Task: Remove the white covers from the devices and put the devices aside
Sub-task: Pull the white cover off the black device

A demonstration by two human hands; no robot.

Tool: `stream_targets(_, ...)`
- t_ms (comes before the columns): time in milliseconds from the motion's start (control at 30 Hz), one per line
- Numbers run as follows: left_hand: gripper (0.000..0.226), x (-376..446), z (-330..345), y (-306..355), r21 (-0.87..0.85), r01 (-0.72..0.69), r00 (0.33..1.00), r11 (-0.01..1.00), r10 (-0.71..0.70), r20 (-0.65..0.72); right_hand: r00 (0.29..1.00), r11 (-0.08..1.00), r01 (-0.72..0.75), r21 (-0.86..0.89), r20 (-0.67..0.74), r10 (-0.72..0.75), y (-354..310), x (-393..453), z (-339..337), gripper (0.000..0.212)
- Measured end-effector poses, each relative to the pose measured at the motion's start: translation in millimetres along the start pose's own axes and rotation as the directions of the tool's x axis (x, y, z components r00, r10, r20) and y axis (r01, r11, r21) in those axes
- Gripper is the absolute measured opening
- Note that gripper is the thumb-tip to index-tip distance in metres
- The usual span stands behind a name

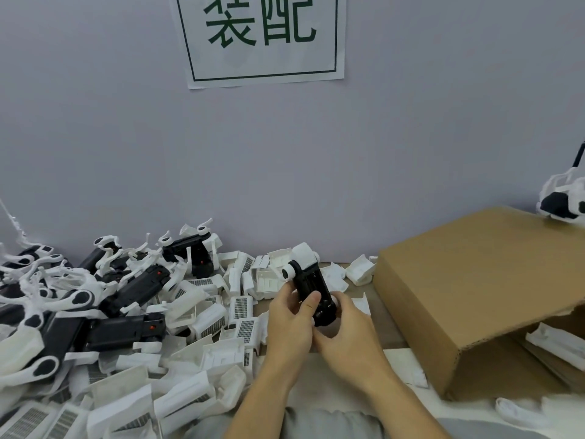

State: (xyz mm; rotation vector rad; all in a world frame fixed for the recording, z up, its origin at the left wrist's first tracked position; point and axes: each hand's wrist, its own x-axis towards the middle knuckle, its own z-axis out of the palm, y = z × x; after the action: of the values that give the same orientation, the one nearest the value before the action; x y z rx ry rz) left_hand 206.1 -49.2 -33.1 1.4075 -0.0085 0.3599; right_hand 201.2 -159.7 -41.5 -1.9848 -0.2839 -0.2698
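Both hands (319, 324) grip device (311, 289) (white-capped).

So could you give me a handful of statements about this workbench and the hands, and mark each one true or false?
1. Both hands hold the same black device. True: the left hand and right hand grip it together.
2. The held device is already bare of white parts. False: a white cover is on its far end.
3. The cardboard box sits to the person's left. False: it is on the right.
4. A pile of loose white covers lies left of the hands. True.
5. The sign on the wall has red characters. False: they are green.
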Motion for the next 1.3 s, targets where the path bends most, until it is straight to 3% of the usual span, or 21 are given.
stream_targets(133, 0.034, 1, 0, 1, 0.145, -0.138, 0.990, 0.980, 0.141, -0.014, 0.999, 1.000, 0.024, 0.009, -0.041, -0.024, 1, 1, 2, 0.061)
stream_targets(300, 0.046, -4, -1, -3, 0.325, -0.290, 0.952, 0.900, 0.236, 0.196, 0.985, 0.930, 0.022, 0.366, -0.168, 0.043, -4, 3, -1, 0.063)
stream_targets(400, 0.060, -5, -1, -5, 0.392, -0.342, 0.927, 0.854, 0.239, 0.288, 0.958, 0.880, -0.018, 0.474, -0.244, 0.151, -4, 7, -4, 0.067)
stream_targets(733, 0.065, -5, -1, -7, 0.449, -0.340, 0.921, 0.826, 0.196, 0.336, 0.928, 0.910, -0.063, 0.409, -0.313, 0.204, 1, 14, -12, 0.051)
stream_targets(900, 0.055, -5, -1, -6, 0.442, -0.343, 0.918, 0.829, 0.195, 0.345, 0.935, 0.894, -0.038, 0.447, -0.300, 0.190, -2, 11, -11, 0.049)
stream_targets(1033, 0.045, -6, 4, -5, 0.339, -0.268, 0.946, 0.902, 0.180, 0.271, 0.965, 0.845, -0.012, 0.535, -0.214, 0.150, -7, 7, -8, 0.061)
stream_targets(1167, 0.027, 0, 3, 0, 0.017, -0.015, 0.997, 1.000, 0.016, -0.080, 0.972, 0.819, -0.059, 0.571, -0.153, 0.176, -7, 4, -9, 0.044)
stream_targets(1233, 0.017, 4, -2, 3, -0.230, 0.113, 0.982, 0.967, -0.145, -0.124, 0.970, 0.825, -0.090, 0.557, -0.138, 0.199, -6, 5, -10, 0.034)
stream_targets(1300, 0.029, 6, -6, 5, -0.382, 0.190, 0.966, 0.904, -0.242, -0.090, 0.968, 0.828, -0.116, 0.549, -0.124, 0.218, -6, 6, -9, 0.030)
